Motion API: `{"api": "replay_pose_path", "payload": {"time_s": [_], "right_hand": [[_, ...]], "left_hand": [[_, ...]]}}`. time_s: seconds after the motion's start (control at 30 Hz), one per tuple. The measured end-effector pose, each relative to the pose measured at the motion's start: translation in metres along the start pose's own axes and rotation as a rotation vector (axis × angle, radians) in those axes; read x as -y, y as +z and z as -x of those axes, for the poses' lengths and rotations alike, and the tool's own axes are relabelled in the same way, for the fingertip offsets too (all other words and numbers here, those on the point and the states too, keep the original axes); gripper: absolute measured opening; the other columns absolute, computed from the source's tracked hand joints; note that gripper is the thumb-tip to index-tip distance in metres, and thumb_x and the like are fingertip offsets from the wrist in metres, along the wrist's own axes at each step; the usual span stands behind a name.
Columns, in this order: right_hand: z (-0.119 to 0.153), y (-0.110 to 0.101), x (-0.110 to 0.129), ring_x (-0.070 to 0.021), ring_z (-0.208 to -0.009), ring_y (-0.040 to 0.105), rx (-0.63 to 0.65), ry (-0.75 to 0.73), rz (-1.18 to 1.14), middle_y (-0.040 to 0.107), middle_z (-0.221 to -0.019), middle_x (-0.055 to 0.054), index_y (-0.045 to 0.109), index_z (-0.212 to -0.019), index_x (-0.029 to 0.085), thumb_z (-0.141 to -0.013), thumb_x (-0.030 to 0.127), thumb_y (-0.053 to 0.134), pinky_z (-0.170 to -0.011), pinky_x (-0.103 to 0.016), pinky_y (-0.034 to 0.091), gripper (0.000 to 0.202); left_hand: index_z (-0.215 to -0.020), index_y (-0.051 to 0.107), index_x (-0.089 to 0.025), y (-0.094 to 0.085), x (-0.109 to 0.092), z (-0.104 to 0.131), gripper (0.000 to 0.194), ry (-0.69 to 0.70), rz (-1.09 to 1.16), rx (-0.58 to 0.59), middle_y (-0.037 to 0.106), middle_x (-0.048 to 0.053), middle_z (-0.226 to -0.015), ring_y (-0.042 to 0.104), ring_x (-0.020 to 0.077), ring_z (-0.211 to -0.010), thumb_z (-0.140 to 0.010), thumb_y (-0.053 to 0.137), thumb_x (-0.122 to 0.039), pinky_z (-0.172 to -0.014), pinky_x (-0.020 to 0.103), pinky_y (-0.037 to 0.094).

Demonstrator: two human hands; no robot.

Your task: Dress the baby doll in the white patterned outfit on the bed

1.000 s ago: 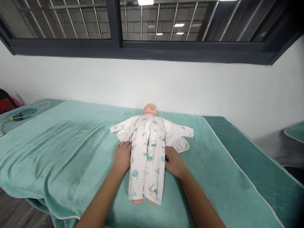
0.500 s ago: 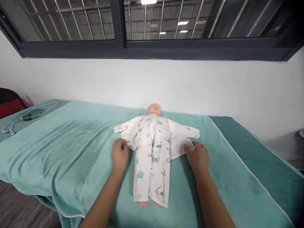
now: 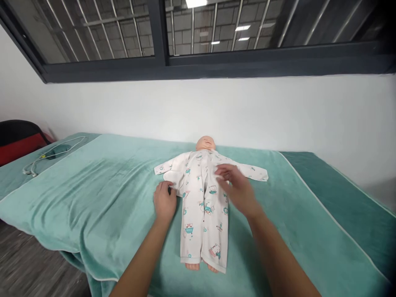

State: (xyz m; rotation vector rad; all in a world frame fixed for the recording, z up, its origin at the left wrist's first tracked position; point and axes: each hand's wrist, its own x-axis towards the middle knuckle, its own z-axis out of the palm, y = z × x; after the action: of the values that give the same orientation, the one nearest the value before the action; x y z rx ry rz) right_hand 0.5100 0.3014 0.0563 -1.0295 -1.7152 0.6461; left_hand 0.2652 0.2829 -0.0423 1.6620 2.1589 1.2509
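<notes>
A baby doll lies on its back, head toward the wall and feet toward me. It wears a white printed baby shirt with the sleeves stretched out sideways. White printed trousers cover its legs, and the toes show below the cuffs. My left hand is closed at the lower edge of the shirt's left flap, its fingers curled on the cloth. Over the doll's chest, my right hand holds the shirt's right flap near its fingertips; the hand partly hides the cloth.
A green blanket covers the bed, with a darker green strip at the right. A white cord lies at the far left beside a black and red object. Behind the bed rise a white wall and a barred window.
My right hand has moved left and up from the doll's side to over its chest, bringing the right flap inward. My left hand stays at the left flap. The view has shifted slightly.
</notes>
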Motion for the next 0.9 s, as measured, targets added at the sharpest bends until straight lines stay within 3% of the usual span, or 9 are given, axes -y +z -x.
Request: {"api": "replay_pose_path", "payload": {"time_s": [0.07,0.1,0.17,0.23,0.33,0.47,0.57,0.73,0.9], "right_hand": [[0.011,0.007,0.011,-0.0218,-0.102,0.064,0.233,-0.111,0.210,0.069,-0.112,-0.004,0.064,-0.118,0.030,-0.093,0.023,0.051,-0.092,-0.041,0.052,0.030],[0.018,0.008,0.012,-0.0228,-0.107,0.063,0.283,-0.156,0.281,0.068,-0.115,-0.004,0.064,-0.119,0.031,-0.094,0.022,0.049,-0.095,-0.043,0.051,0.030],[0.034,0.008,0.007,-0.0254,-0.116,0.060,0.228,-0.209,0.337,0.066,-0.121,-0.005,0.062,-0.121,0.031,-0.096,0.025,0.051,-0.101,-0.045,0.049,0.029],[0.047,0.006,-0.004,-0.0273,-0.120,0.057,0.069,-0.193,0.329,0.063,-0.125,-0.008,0.060,-0.123,0.030,-0.096,0.030,0.055,-0.103,-0.047,0.047,0.028],[0.060,0.004,-0.019,-0.0259,-0.110,0.059,-0.083,-0.087,0.244,0.063,-0.117,-0.009,0.061,-0.117,0.028,-0.097,0.035,0.054,-0.095,-0.045,0.050,0.022],[0.065,0.003,-0.024,-0.0202,-0.088,0.061,-0.038,0.021,0.056,0.063,-0.098,-0.005,0.064,-0.102,0.025,-0.097,0.037,0.055,-0.076,-0.035,0.051,0.015],[0.064,0.000,-0.021,-0.0191,-0.084,0.060,-0.022,0.038,-0.018,0.063,-0.090,-0.004,0.066,-0.092,0.024,-0.096,0.037,0.056,-0.075,-0.034,0.049,0.017],[0.045,-0.004,-0.019,-0.0201,-0.092,0.062,-0.131,0.118,-0.092,0.067,-0.095,-0.004,0.066,-0.091,0.023,-0.094,0.041,0.055,-0.085,-0.035,0.049,0.021],[-0.023,0.003,-0.027,-0.0245,-0.112,0.062,-0.253,0.241,0.020,0.069,-0.120,-0.007,0.068,-0.108,0.023,-0.090,0.043,0.054,-0.100,-0.041,0.046,0.031]], "left_hand": [[-0.097,0.062,-0.022,0.000,0.001,0.000,0.020,-0.002,-0.007,0.000,0.067,0.008,-0.107,0.061,0.0263,-0.109,-0.085,0.047,-0.015,-0.093,0.042,0.047],[-0.097,0.062,-0.021,0.001,0.001,-0.001,0.020,-0.003,-0.011,-0.001,0.067,0.008,-0.107,0.061,0.0264,-0.109,-0.085,0.047,-0.015,-0.093,0.042,0.047],[-0.097,0.062,-0.021,0.002,0.002,-0.001,0.020,-0.006,-0.014,-0.005,0.067,0.008,-0.107,0.061,0.0262,-0.109,-0.084,0.048,-0.015,-0.093,0.042,0.047],[-0.098,0.062,-0.021,0.003,0.003,-0.001,0.021,-0.009,-0.010,-0.009,0.067,0.008,-0.107,0.061,0.0258,-0.109,-0.084,0.048,-0.015,-0.093,0.041,0.047],[-0.100,0.062,-0.020,0.003,0.003,-0.002,0.021,-0.013,-0.012,-0.024,0.067,0.008,-0.107,0.061,0.0254,-0.108,-0.085,0.047,-0.015,-0.094,0.041,0.047],[-0.101,0.061,-0.019,0.003,0.000,-0.002,0.019,-0.008,-0.056,-0.045,0.065,0.009,-0.105,0.062,0.0256,-0.108,-0.088,0.046,-0.018,-0.093,0.040,0.047],[-0.104,0.061,-0.017,0.004,-0.004,-0.001,0.020,-0.036,-0.121,-0.077,0.065,0.011,-0.108,0.060,0.0279,-0.111,-0.091,0.046,-0.021,-0.094,0.042,0.046],[-0.123,0.058,-0.014,0.009,-0.009,-0.004,0.034,-0.175,-0.287,-0.125,0.061,0.015,-0.128,0.053,0.0328,-0.123,-0.094,0.048,-0.030,-0.100,0.046,0.041],[-0.126,0.060,-0.015,0.013,-0.010,-0.024,0.044,-0.228,-0.403,-0.068,0.059,0.017,-0.129,0.052,0.0369,-0.121,-0.093,0.051,-0.043,-0.097,0.049,0.041]]}}
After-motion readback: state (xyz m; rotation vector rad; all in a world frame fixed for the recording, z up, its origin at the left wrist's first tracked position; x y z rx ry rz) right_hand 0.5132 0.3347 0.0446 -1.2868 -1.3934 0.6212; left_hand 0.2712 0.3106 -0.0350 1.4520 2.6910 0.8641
